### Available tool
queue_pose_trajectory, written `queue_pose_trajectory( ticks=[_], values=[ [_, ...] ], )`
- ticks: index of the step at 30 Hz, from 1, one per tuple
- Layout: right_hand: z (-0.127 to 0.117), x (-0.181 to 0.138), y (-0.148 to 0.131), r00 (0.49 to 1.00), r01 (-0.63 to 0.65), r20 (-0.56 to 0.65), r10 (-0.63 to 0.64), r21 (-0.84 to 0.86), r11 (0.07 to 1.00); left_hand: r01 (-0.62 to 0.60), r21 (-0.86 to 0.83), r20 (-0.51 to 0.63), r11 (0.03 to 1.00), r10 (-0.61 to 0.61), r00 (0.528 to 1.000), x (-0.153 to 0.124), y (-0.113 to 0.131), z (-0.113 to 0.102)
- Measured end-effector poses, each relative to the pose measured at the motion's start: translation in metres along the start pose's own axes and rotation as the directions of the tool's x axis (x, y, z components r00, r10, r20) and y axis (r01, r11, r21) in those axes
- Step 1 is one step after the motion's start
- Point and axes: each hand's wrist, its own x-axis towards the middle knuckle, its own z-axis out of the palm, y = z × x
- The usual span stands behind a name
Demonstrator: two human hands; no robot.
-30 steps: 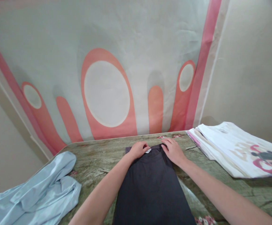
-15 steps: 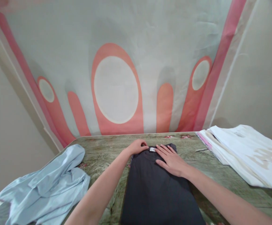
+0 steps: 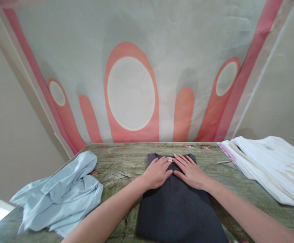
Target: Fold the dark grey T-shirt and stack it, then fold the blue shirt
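Note:
A dark grey garment (image 3: 177, 209), folded into a long narrow strip, lies on the table (image 3: 121, 162) in front of me. A small white label shows at its far collar edge. My left hand (image 3: 157, 172) lies flat on the upper part of the garment, fingers stretched out. Beside it my right hand (image 3: 190, 171) also rests flat on the cloth, fingers spread and pointing toward the collar. The two hands nearly touch near the label. Neither hand grips anything.
A crumpled light blue garment (image 3: 60, 195) sits on the table's left side. A stack of folded white clothes (image 3: 268, 168) lies at the right. Behind the table hangs a wall cloth (image 3: 137, 67) with orange and white ovals.
My left hand has moved from the collar's left corner onto the garment and flattened. My right hand has shifted slightly toward the collar. The view has panned a little left.

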Motion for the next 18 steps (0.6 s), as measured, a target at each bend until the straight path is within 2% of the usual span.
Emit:
queue_pose_trajectory(
  ticks=[2,6,10,13,16,18],
  values=[
    [0.001,0.0,0.001,1.0,-0.002,0.013,0.002,-0.001,1.0,-0.001,-0.005,0.059,1.0,0.002,0.998,-0.007,0.006,0.004],
    [0.001,0.001,0.003,1.0,-0.015,0.011,0.015,0.004,1.0,0.042,-0.007,0.102,0.999,-0.041,0.994,-0.003,0.0,0.009],
    [-0.001,0.005,0.014,0.999,-0.039,-0.016,0.038,-0.029,0.999,0.096,0.026,0.031,0.995,-0.097,0.995,0.0,0.003,0.005],
    [-0.008,0.01,0.022,0.993,-0.096,-0.085,0.088,-0.096,0.991,0.041,0.039,-0.004,0.998,-0.041,0.999,-0.012,0.018,-0.003],
    [-0.017,0.007,0.011,0.976,-0.154,-0.172,0.132,-0.12,0.981,-0.043,0.024,0.065,0.999,0.042,0.997,-0.03,0.034,-0.006],
    [-0.022,-0.004,-0.012,0.979,-0.136,-0.163,0.121,-0.084,0.987,-0.052,0.039,0.1,0.998,0.048,0.994,-0.039,0.04,-0.004]
  ],
)
